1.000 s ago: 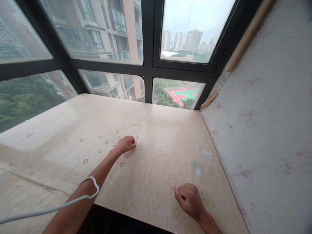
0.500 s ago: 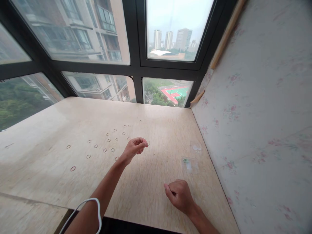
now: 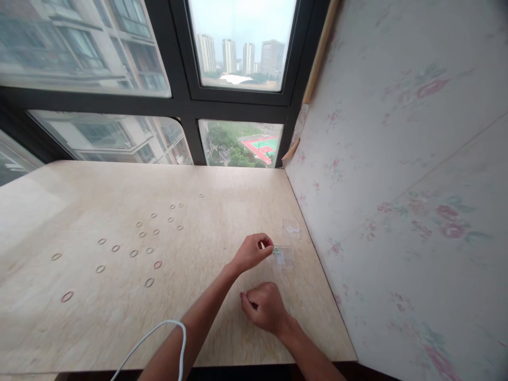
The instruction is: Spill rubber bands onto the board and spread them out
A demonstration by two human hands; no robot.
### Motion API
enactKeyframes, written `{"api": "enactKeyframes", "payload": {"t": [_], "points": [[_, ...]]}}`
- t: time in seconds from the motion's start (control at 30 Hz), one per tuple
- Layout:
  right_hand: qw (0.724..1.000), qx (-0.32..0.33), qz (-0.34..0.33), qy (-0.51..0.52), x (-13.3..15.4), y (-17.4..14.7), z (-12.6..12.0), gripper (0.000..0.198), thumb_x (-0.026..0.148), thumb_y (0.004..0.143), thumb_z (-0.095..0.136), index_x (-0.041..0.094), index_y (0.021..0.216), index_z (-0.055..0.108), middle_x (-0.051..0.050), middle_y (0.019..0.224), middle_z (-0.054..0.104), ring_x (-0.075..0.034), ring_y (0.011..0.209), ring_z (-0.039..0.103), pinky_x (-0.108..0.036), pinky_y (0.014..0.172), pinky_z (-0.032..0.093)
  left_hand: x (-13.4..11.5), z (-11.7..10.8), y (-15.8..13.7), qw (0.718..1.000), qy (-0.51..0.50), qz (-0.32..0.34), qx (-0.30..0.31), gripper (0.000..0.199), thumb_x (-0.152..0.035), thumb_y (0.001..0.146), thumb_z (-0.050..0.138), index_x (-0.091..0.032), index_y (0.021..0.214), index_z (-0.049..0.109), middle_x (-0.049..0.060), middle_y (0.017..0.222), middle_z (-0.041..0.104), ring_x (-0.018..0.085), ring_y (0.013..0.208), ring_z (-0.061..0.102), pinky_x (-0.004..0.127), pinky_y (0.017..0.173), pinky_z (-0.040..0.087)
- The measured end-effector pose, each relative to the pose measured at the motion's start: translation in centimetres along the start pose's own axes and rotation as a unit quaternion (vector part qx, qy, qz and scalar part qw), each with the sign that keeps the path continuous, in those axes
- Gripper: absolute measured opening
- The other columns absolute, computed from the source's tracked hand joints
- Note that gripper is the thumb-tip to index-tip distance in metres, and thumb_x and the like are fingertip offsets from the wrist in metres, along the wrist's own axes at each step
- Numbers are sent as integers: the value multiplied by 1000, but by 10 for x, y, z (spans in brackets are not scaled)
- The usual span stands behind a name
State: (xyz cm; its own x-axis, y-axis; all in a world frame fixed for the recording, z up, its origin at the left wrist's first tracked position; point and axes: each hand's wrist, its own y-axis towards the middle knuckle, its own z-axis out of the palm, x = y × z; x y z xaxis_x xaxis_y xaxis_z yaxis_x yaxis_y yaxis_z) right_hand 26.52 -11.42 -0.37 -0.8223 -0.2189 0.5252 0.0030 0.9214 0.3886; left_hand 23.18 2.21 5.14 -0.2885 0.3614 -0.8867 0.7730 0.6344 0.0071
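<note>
My left hand (image 3: pixel 253 253) reaches over the right part of the tabletop, thumb and forefinger pinched together. Its fingertips are at the left edge of a small clear plastic bag (image 3: pixel 286 258), where green rings (image 3: pixel 276 250) lie. A thin ring was in this pinch earlier; it cannot be told apart from the green rings now. My right hand (image 3: pixel 265 307) is curled into a fist just nearer to me, above the tabletop, and what it holds, if anything, is hidden. Several thin rings lie scattered to the left, among them a red ring (image 3: pixel 67 297) and a dark ring (image 3: pixel 149 282).
Another clear plastic bag (image 3: pixel 291 228) lies farther back, close to the flowered wall (image 3: pixel 381 174) on the right. Dark window frames (image 3: pixel 234 110) close off the back of the pale tabletop (image 3: pixel 206 222). A white cable (image 3: pixel 159 324) loops over my left forearm.
My left hand has moved right, from beside the scattered rings to the plastic bag, still pinched. My right hand stays a fist. The camera view has turned to the right.
</note>
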Motion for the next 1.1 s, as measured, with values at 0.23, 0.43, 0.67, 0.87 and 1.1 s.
{"api": "enactKeyframes", "payload": {"t": [0.23, 0.43, 0.67, 0.87, 1.1], "points": [[1000, 0, -8, -11, 1, 2, -2, 44, 22, 85, 47, 17, 41, 44, 3, 39, 47, -6, 37, 35, -27, 48, 18, 9, 8, 8, 994, 104, 33, -5, 11, -20, 76, 57, -17, 74, 67, 4, 77, 66, 14, 68, 56, 26, 63, 43], [1000, 1, 1, -8, 2, 1, -1, 43, 21, 85, 47, 17, 42, 42, 4, 39, 44, -6, 38, 33, -27, 49, 19, 22, -7, -7, 995, 89, 17, -35, 14, -26, 79, 56, -18, 80, 67, 3, 79, 67, 14, 68, 57, 26, 65, 44], [1000, 7, -1, 9, -4, 0, -1, 46, 23, 87, 46, 17, 44, 31, 7, 42, 26, -6, 41, 22, -25, 49, 18, 62, -39, -50, 978, 136, -40, -150, 15, -21, 82, 50, -17, 79, 65, 4, 80, 63, 14, 70, 56, 27, 69, 44], [997, 64, -12, 51, 18, -2, 4, 45, 24, 90, 44, 18, 47, 32, 7, 45, 24, -5, 40, 25, -25, 46, 17, 82, -54, -80, 961, 176, -29, -211, 17, -20, 86, 47, -18, 88, 64, 7, 90, 62, 19, 86, 56, 31, 76, 44], [992, 16, 3, 122, 55, 62, 7, 46, 31, 93, 41, 19, 50, 32, 7, 47, 26, -5, 41, 27, -23, 44, 20, 91, -54, -88, 966, 136, 10, -218, 19, -13, 82, 48, -19, 86, 65, 8, 89, 62, 20, 89, 55, 33, 78, 44]]}}
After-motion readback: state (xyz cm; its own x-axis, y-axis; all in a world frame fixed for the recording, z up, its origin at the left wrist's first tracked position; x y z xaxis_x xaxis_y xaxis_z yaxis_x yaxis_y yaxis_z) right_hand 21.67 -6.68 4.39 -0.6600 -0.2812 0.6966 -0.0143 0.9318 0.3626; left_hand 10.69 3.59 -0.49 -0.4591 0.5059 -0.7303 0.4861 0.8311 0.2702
